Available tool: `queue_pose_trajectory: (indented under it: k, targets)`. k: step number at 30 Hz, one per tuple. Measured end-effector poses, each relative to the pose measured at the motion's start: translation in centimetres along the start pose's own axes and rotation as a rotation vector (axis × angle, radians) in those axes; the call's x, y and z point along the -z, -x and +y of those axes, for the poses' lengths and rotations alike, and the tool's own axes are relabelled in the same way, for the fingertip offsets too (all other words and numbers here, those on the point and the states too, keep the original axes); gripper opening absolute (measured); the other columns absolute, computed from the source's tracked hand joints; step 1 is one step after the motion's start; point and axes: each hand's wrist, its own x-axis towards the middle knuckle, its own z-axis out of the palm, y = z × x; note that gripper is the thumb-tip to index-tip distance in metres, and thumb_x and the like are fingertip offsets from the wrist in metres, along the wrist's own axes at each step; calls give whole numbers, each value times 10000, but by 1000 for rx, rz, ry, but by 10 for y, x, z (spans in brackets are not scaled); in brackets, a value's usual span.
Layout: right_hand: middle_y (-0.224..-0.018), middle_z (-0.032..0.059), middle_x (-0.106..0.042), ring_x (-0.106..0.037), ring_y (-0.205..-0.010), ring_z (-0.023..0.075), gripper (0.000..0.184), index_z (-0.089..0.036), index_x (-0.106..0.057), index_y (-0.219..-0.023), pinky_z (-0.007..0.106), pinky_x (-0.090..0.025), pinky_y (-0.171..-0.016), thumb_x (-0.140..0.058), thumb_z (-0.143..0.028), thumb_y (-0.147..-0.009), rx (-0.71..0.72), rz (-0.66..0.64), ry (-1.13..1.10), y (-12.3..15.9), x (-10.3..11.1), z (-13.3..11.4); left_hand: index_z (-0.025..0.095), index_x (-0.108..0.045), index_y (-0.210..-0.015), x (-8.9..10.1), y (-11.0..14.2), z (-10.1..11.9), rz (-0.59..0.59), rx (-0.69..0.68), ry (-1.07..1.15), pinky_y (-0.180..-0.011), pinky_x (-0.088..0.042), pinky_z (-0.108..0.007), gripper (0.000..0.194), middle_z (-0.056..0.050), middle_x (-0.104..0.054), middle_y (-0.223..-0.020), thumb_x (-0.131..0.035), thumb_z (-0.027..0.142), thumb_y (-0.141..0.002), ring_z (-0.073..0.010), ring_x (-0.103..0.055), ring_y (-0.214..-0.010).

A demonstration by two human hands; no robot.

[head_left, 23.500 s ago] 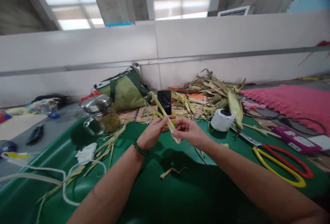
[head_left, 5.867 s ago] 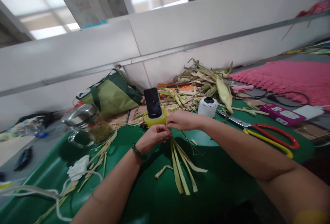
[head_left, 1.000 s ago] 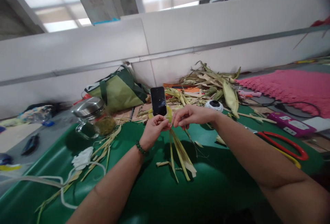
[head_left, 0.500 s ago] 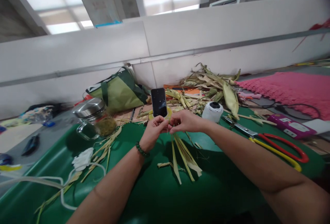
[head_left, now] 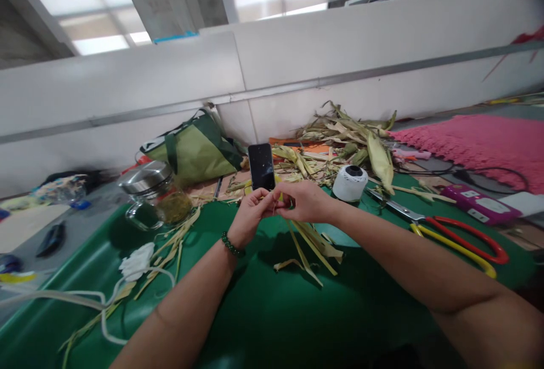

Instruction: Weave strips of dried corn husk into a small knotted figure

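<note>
Close together over the green mat (head_left: 250, 312), my left hand (head_left: 250, 216) and my right hand (head_left: 308, 200) are both closed, fingertips meeting. A bunch of pale corn husk strips (head_left: 317, 244) fans out from under them towards the lower right. My left fingers pinch the upper end of the bunch, which is mostly hidden. Thumb and forefinger of my right hand press together beside it; whatever they pinch is too small to make out. Just behind the hands a phone (head_left: 261, 168) stands upright. To the right is a white thread spool (head_left: 351, 183).
Large scissors (head_left: 425, 224) with red and yellow handles lie at the right. A heap of dried husks (head_left: 352, 136) is at the back. At the left stand a glass jar (head_left: 155, 202) and a green bag (head_left: 199, 153); a white cable (head_left: 104, 306) loops in front.
The hanging husk strips have swung to the right and up a little. My right hand has turned and shifted slightly left, over the left fingertips.
</note>
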Motion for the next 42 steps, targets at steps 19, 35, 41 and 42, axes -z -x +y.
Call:
queue_pose_trajectory:
  k: [19,35,41,42]
  targets:
    - [-834,63,-599,-515,-732,156,155,-175,-641,-875,266,-249,-551,-488,-201,-881,381,55,632,3,0,-11,155,-552,-668,-3,2,4,29,-6,87,-609,-486,-205,414,44,-589,-614,-806,465,-565,-74,-556,-556]
    - [-516,-74,-457,-376,-441,56,381,-171,-458,-737,184,-300,-433,-588,-524,-801,-106,-236,-914,-12,-5,21,153,-552,-638,-2,2,5,-67,-54,-46,-599,-500,-225,431,41,-550,-523,-755,533,-617,-78,-521,-514]
    - [-479,-94,-400,-323,-425,43,390,-161,-475,-704,173,-244,-414,-635,-511,-763,-113,-230,-898,-13,-10,26,158,-547,-618,-3,2,5,-47,-97,-127,-553,-490,-220,418,59,-490,-471,-729,533,-642,-74,-474,-473]
    - [-479,-91,-415,-334,-421,45,393,-161,-476,-710,173,-246,-409,-634,-517,-761,-123,-255,-894,-13,-9,26,158,-548,-617,-3,2,4,-48,-81,-140,-555,-488,-223,408,57,-495,-473,-731,522,-644,-77,-483,-474]
